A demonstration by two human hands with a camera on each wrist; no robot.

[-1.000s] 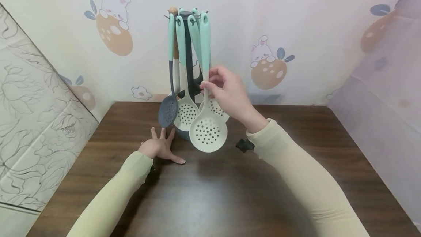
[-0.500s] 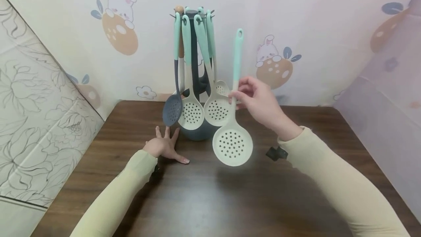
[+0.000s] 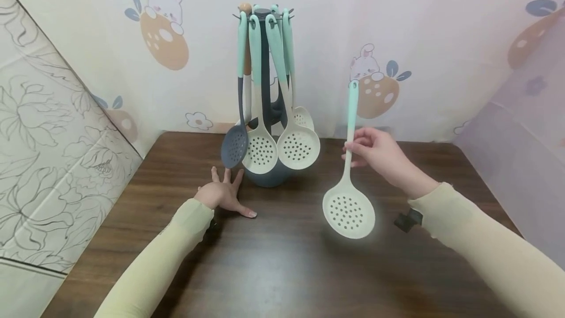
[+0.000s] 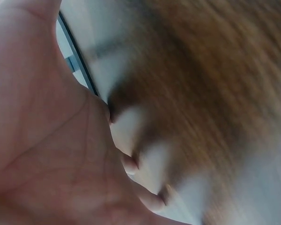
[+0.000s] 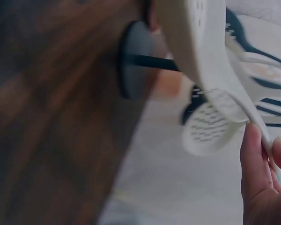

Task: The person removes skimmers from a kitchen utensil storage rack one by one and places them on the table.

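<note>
My right hand (image 3: 381,156) pinches the lower handle of a cream skimmer (image 3: 348,212) with a mint grip, its round holed bowl hanging down over the table, right of the rack. The right wrist view shows thumb and fingers on the shaft of this skimmer (image 5: 210,70). On the tabletop, left of the rack's base (image 3: 267,178), my left hand (image 3: 222,195) rests with fingers spread. Its palm (image 4: 61,131) fills much of the left wrist view. From the rack hang a blue-grey skimmer (image 3: 234,147) and cream ones, including one (image 3: 299,148) at the front right.
Behind the front skimmers, more utensils hang from the dark rack post (image 3: 266,72), partly hidden. The brown wooden table (image 3: 273,269) meets a patterned wall cloth (image 3: 318,63) at the back. More patterned cloth stands at both sides.
The skimmer has come off the rack's front right hook. My right hand has carried it rightward and lower. My left hand keeps its place on the table.
</note>
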